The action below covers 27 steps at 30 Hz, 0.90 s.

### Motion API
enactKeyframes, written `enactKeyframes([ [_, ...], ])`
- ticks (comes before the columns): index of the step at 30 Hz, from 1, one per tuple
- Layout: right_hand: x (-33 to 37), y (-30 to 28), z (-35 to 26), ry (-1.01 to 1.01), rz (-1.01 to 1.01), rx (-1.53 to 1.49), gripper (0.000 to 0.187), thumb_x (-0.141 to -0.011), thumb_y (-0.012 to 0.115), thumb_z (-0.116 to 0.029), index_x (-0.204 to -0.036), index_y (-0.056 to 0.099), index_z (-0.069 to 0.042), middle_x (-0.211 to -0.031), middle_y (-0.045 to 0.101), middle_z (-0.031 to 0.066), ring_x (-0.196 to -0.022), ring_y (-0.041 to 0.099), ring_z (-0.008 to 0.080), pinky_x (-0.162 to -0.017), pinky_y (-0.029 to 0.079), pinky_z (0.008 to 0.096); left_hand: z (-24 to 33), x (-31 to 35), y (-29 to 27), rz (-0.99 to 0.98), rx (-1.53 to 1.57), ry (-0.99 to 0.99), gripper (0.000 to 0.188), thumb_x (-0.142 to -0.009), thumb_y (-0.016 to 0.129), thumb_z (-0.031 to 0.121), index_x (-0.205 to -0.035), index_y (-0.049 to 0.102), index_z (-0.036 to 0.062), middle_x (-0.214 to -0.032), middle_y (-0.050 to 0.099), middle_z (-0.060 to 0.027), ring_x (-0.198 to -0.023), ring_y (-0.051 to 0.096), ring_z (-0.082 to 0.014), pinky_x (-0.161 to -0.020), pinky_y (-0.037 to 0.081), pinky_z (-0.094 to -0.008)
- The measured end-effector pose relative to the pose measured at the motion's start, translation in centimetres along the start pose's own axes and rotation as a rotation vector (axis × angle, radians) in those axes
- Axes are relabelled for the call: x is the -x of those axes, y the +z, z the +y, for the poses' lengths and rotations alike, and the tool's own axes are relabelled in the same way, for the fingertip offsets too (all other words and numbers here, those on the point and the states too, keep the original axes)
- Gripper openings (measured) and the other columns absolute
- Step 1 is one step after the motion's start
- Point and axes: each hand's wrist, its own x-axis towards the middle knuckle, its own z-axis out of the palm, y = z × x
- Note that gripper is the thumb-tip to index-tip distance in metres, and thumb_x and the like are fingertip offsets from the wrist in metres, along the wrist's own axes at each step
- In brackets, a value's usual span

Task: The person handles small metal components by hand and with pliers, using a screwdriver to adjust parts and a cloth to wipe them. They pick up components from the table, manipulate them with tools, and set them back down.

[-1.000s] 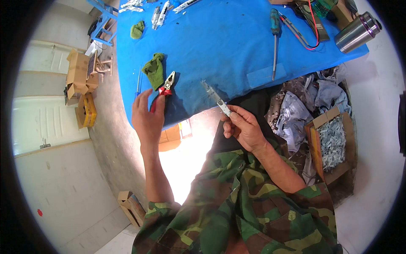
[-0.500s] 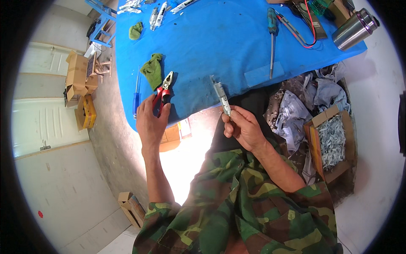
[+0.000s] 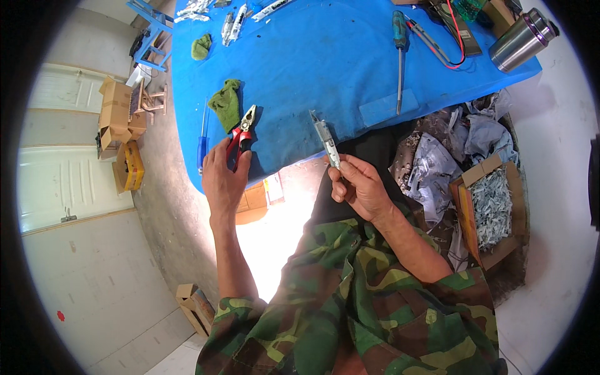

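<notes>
My left hand (image 3: 224, 172) is at the table's near left edge, its fingers closed round the red handles of a pair of pliers (image 3: 245, 127). The pliers lie on the blue cloth with their metal jaws pointing away from me. In my right hand (image 3: 360, 186) is a slim, white and clear strip with dark marks (image 3: 326, 140), pinched by its near end between thumb and fingers. The strip's far tip points up and left over the cloth edge; its exact kind is unclear. Left of the pliers are a crumpled green cloth (image 3: 226, 106) and a blue-handled screwdriver (image 3: 202, 150).
On the blue-covered table (image 3: 312, 69) lie several similar strips (image 3: 236, 24), a smaller green cloth (image 3: 200, 47), a long screwdriver (image 3: 400, 56), and a steel flask (image 3: 522, 42). A cardboard box of shredded-looking pieces (image 3: 492, 209) stands right of my legs.
The strip in my right hand has turned slightly about its length, showing more of its dark marks. My left hand stays on the pliers.
</notes>
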Motion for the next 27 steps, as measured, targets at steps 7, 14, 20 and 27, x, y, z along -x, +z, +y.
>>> enactKeyframes([
  [7,0.0,0.3,-0.1,-0.044,0.021,-0.001,0.029,-0.111,0.052,-0.019,-0.133,0.059,-0.001,-0.093,0.064,0.0031,-0.071,0.059,0.011,-0.063,0.05,0.0272,0.7,0.6,-0.1,0.172,-0.068,0.087,0.046,-0.09,0.081,0.023,-0.129,0.067,0.003,-0.121,0.07,-0.0171,-0.112,0.068,-0.0322,-0.097,0.054,-0.0433],
  [14,-0.1,0.6,-0.4,-0.016,0.034,0.067,0.028,-0.111,0.051,-0.018,-0.131,0.058,-0.001,-0.098,0.068,0.0057,-0.073,0.063,0.0135,-0.063,0.053,0.0286,6.9,3.9,-0.5,0.104,0.383,0.258,0.034,-0.081,0.087,0.004,-0.111,0.072,0.0027,-0.107,0.074,-0.0115,-0.096,0.071,-0.0233,-0.076,0.057,-0.0326],
  [20,0.1,1.6,-0.9,0.015,0.081,0.202,0.027,-0.109,0.052,-0.019,-0.129,0.059,-0.002,-0.103,0.07,0.0069,-0.08,0.069,0.0135,-0.067,0.059,0.0286,12.1,4.7,2.3,-0.143,0.605,0.102,0.032,-0.083,0.085,0.014,-0.11,0.073,0.0016,-0.103,0.073,-0.0143,-0.095,0.072,-0.027,-0.077,0.058,-0.0378],
  [27,0.2,1.8,-1.1,0.051,0.108,0.257,0.026,-0.109,0.056,-0.021,-0.125,0.062,-0.002,-0.106,0.069,0.0054,-0.086,0.072,0.0135,-0.068,0.062,0.0276,11.5,4.3,2.9,-0.215,0.705,0.059,0.024,-0.089,0.079,0.009,-0.112,0.074,0.003,-0.095,0.073,-0.013,-0.079,0.074,-0.0231,-0.07,0.059,-0.0342],
])
